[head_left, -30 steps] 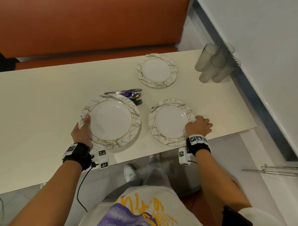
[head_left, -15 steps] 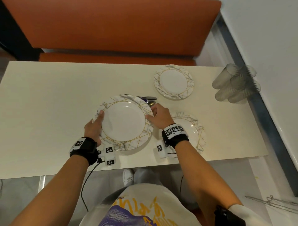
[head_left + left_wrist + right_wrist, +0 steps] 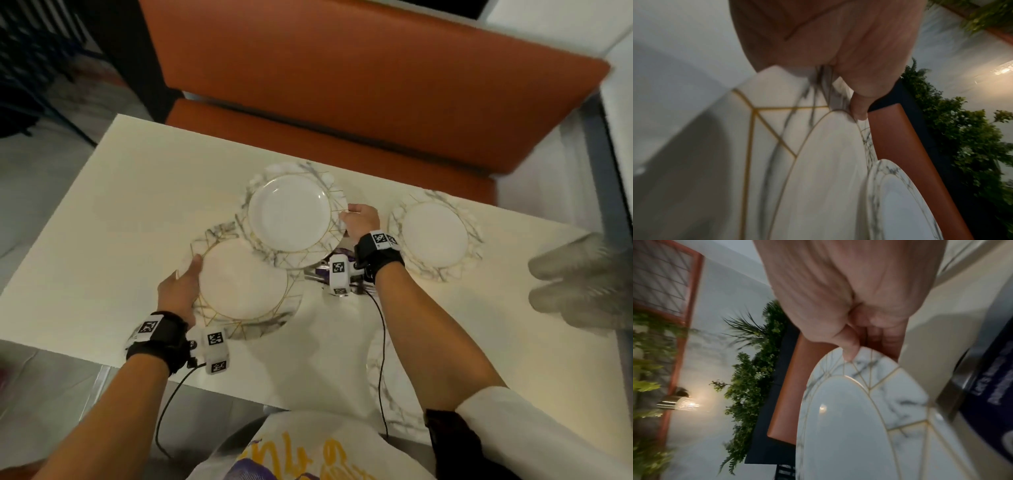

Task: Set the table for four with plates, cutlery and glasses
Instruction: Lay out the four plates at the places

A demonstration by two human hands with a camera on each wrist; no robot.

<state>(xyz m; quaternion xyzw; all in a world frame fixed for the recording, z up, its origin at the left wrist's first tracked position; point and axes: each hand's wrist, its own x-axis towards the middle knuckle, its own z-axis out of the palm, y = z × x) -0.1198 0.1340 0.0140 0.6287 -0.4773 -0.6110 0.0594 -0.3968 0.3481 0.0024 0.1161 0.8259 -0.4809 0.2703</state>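
Two marble-patterned plates with gold lines overlap at the table's middle. My left hand [image 3: 181,291] grips the left rim of the nearer plate [image 3: 243,281], thumb [image 3: 859,110] on top of that plate [image 3: 818,178]. My right hand [image 3: 359,222] pinches the right rim of the farther plate [image 3: 287,216], which is raised over the nearer one; the thumb [image 3: 849,352] presses its rim [image 3: 838,418]. A third plate [image 3: 435,236] lies to the right. A fourth plate [image 3: 376,383] lies at the near edge, mostly hidden by my right forearm. Cutlery [image 3: 318,274] lies under my right wrist.
Several blurred glasses [image 3: 582,284] lie on their sides at the cream table's [image 3: 102,222] right end. An orange bench [image 3: 342,85] runs along the far side. The cutlery bundle's dark blue label [image 3: 982,394] shows beside the raised plate.
My right hand left the near right plate, reached the stack in my left hand, and has lifted the top plate away toward the far side. The view has swung left.
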